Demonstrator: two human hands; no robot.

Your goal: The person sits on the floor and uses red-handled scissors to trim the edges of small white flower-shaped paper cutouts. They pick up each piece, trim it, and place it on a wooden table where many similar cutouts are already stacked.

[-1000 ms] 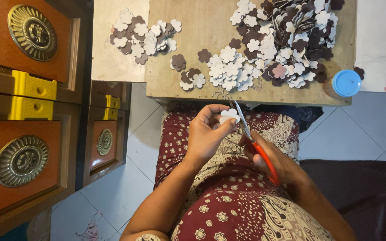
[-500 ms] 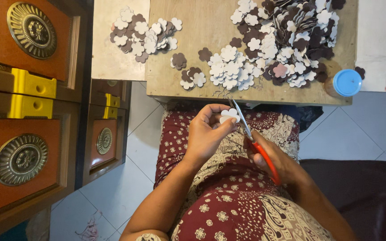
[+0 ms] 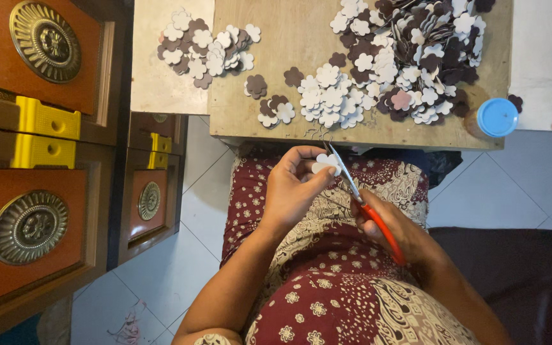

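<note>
Over my lap, my left hand (image 3: 295,188) pinches a small white flower-shaped cutout (image 3: 325,164) between thumb and fingers. My right hand (image 3: 394,233) grips a pair of red-handled pliers (image 3: 368,207) whose metal tip meets a thin wire at the cutout. The low wooden board (image 3: 276,108) just ahead carries piles of white and brown flower cutouts (image 3: 410,57). A smaller heap of cutouts (image 3: 202,48) lies on the pale board to the left.
A jar with a blue lid (image 3: 497,117) stands at the board's right front corner. Orange wooden panels with round brass ornaments (image 3: 30,227) and yellow blocks (image 3: 46,134) stand at the left. White tiled floor (image 3: 480,191) surrounds my patterned skirt.
</note>
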